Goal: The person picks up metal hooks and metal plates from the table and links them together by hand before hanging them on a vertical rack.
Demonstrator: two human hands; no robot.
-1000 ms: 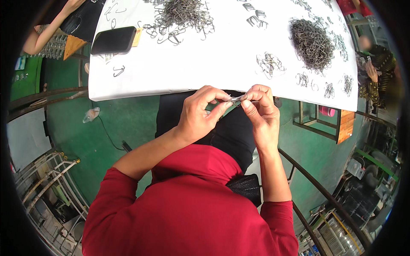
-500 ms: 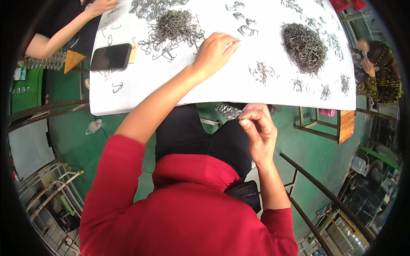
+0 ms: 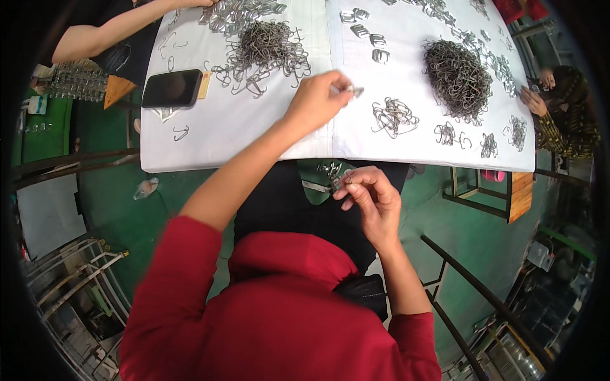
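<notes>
My left hand is over the white-covered table, its fingertips pinched on a small shiny metal clip. Just below the table's near edge, over my lap, my right hand is closed, thumb against fingers. Small shiny metal pieces show at its fingertips; their exact shape is hard to make out. A short row of metal clips lies beyond my left hand. Dark wire hooks form a pile to its left, a larger heap to its right, and a small cluster nearby.
A black phone lies at the table's left. Small hook bunches sit near the right front edge. Another person's arm reaches in at far left; a co-worker's hand touches the right edge. A wooden-topped stool stands below right.
My left hand has moved slightly, and a metal clip now shows in its pinch. My right hand has shifted a little left and down. The co-worker's hand at right has come to the table edge.
</notes>
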